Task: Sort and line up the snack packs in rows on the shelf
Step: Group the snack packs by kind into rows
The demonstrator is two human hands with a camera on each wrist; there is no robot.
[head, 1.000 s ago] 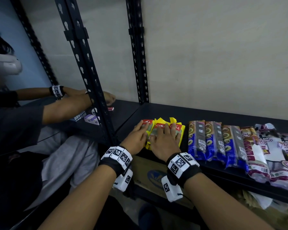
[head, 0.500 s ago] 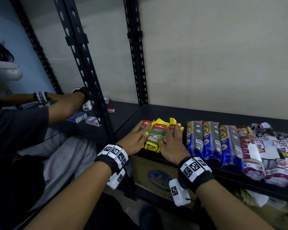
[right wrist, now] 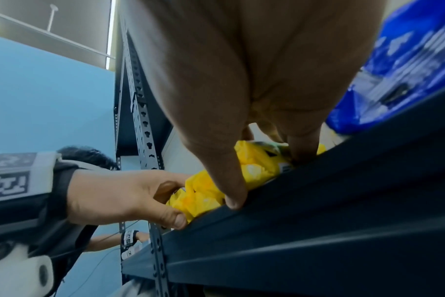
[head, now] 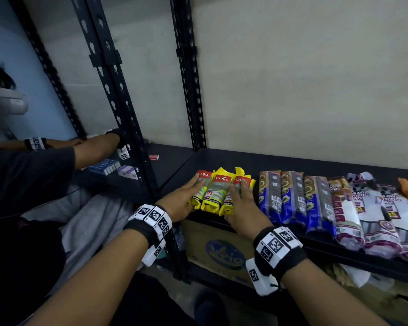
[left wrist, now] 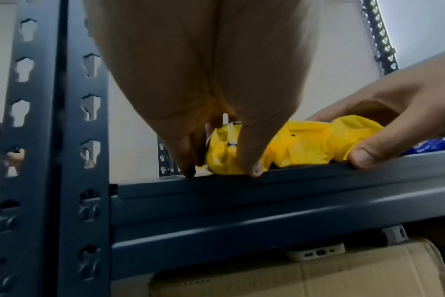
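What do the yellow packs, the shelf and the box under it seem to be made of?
Yellow packs: thin plastic film, probably; glossy, crinkled at the ends.
Shelf: painted metal, it seems; dark, smooth rails and keyhole-slotted uprights.
Box: cardboard; matt brown with a folded flap edge.

three yellow packs [head: 216, 192], three blue packs [head: 293, 198]

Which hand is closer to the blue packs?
Right. The right hand rests on the yellow packs, just beside the blue packs. The left hand is on their far side.
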